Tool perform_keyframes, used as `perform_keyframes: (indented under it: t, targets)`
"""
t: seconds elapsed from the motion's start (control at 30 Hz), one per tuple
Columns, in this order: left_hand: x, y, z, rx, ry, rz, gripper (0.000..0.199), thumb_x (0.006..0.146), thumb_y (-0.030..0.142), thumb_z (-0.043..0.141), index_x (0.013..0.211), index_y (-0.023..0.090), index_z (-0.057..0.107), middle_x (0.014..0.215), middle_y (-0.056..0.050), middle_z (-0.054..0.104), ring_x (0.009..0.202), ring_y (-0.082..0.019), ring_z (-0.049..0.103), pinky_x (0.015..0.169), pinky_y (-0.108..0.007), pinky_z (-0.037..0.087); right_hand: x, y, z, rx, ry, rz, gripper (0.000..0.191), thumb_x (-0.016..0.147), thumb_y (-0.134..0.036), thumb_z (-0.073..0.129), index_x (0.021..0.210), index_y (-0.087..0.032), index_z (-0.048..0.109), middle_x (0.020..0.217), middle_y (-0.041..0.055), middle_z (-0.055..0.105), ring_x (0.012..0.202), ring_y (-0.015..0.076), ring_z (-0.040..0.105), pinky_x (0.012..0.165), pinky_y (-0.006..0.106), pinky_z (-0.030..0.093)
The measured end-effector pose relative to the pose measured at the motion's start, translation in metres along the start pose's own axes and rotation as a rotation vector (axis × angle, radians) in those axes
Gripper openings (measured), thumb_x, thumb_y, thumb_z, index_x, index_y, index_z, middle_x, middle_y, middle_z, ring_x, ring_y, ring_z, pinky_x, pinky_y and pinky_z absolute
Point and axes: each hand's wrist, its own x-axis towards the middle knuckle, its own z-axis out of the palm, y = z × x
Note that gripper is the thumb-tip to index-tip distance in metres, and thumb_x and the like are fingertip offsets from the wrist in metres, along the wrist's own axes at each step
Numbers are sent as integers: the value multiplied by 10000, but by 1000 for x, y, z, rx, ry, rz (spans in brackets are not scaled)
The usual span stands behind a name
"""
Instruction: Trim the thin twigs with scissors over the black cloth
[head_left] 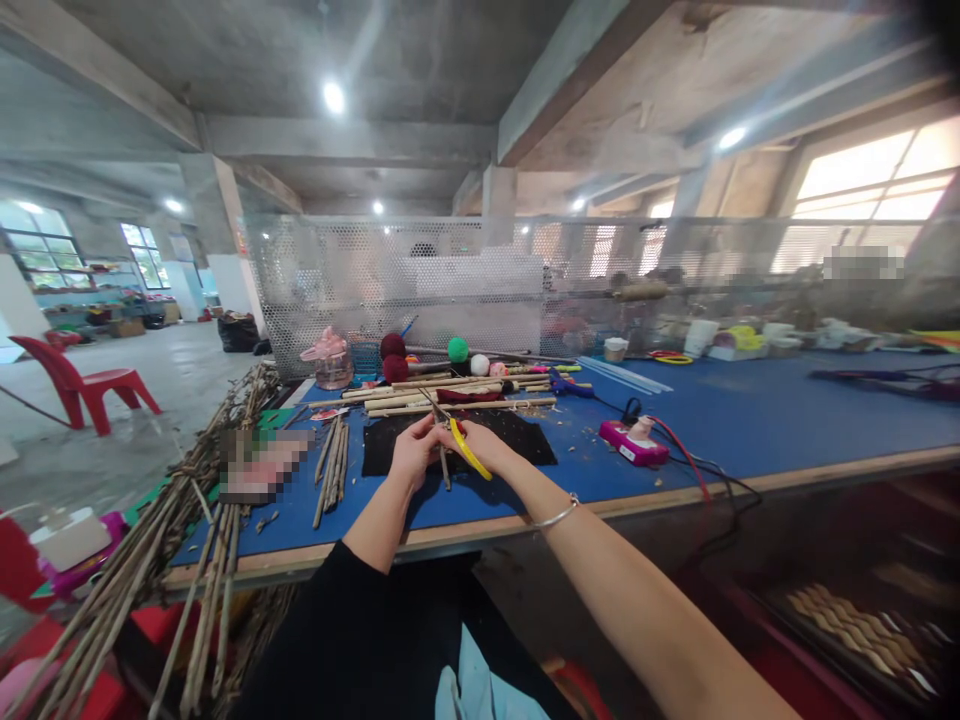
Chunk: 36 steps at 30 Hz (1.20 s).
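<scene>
Yellow-handled scissors (pixel 471 452) are in my right hand (pixel 484 446), whose fingers are closed around the handle. Their blades point away from me, over the far side of a black cloth (pixel 525 440). My left hand (pixel 415 450) is pinched close beside the right one, on a short thin brown stick (pixel 446 472) whose lower end hangs below the hands. Where the blades meet the stick is hidden by my fingers. On the blue table to the left lies a small pile of cut sticks (pixel 332 470).
Long branches (pixel 187 500) lean over the table's left edge. Behind the cloth are pale wooden rods (pixel 465 405), yarn balls (pixel 457 349) and a blue glue gun (pixel 568 384). A purple power strip (pixel 634 443) with trailing cables sits to the right. A perforated metal screen (pixel 337 280) stands behind.
</scene>
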Motion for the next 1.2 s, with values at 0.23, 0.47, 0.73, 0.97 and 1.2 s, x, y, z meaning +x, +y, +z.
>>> perform_keyframes:
  t: [0.23, 0.47, 0.73, 0.97, 1.2]
  targets:
    - [4, -4, -2, -12, 12, 3, 642, 512, 307, 783, 1106, 154, 597, 847, -64, 659, 603, -96, 573, 534, -216, 463, 2, -1, 16, -34, 87, 51, 553, 722, -647, 476, 986, -177, 597, 953, 98, 651, 869, 224, 609, 693, 263, 433]
    - [3, -2, -3, 4, 21, 2, 639, 502, 309, 785, 1096, 151, 607, 845, -61, 653, 575, -75, 544, 510, -194, 451, 5, 6, 18, 31, 98, -20, 501, 736, -623, 474, 879, -172, 638, 841, 69, 661, 756, 180, 603, 635, 231, 417]
    - [1, -1, -1, -47, 40, 11, 636, 491, 313, 786, 1079, 141, 615, 726, -22, 633, 513, -61, 517, 482, -191, 428, 5, -1, 13, -39, 63, 23, 510, 729, -644, 459, 798, -174, 645, 769, 70, 662, 708, 192, 613, 572, 235, 407]
    - [4, -7, 0, -72, 14, -12, 663, 495, 256, 786, 1113, 126, 584, 649, -6, 616, 442, -50, 481, 431, -176, 392, 10, -11, 11, -79, 76, 69, 574, 688, -654, 506, 979, -164, 576, 973, 120, 640, 865, 235, 612, 665, 267, 430]
    - [0, -2, 3, -20, 50, -41, 602, 552, 227, 754, 1122, 129, 587, 653, -28, 637, 478, -72, 518, 487, -210, 442, 7, -7, 20, -63, 114, 130, 591, 702, -657, 485, 1006, -157, 569, 977, 132, 638, 886, 231, 605, 684, 273, 429]
